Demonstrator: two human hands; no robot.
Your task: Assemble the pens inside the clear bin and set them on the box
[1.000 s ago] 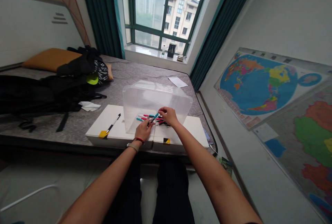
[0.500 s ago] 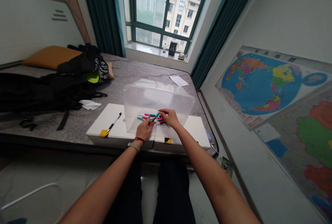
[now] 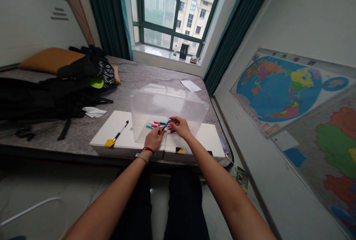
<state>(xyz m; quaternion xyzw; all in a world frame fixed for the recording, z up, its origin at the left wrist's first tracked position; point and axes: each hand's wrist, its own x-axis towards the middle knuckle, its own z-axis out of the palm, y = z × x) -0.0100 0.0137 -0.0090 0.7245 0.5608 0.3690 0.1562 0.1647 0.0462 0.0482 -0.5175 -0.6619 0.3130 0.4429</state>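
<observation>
My left hand (image 3: 154,138) pinches the lower end of a teal pen (image 3: 166,124) in front of a clear plastic box (image 3: 167,102). My right hand (image 3: 180,126) has its fingers closed on the pen's upper end. Several teal and red pens (image 3: 157,124) lie in a loose heap just behind both hands, at the box's open front. The box stands on a white board (image 3: 122,140) laid on the bed's edge. A red band and a watch circle my left wrist.
A black pen (image 3: 120,133) and a yellow tag (image 3: 109,143) lie on the board's left part. Black bags and clothes (image 3: 55,91) and an orange pillow (image 3: 47,58) cover the bed's left. A paper sheet (image 3: 190,85) lies behind the box. World maps (image 3: 278,88) hang at right.
Both hands stay on the teal pen with almost no movement. The view has shifted slightly to the left.
</observation>
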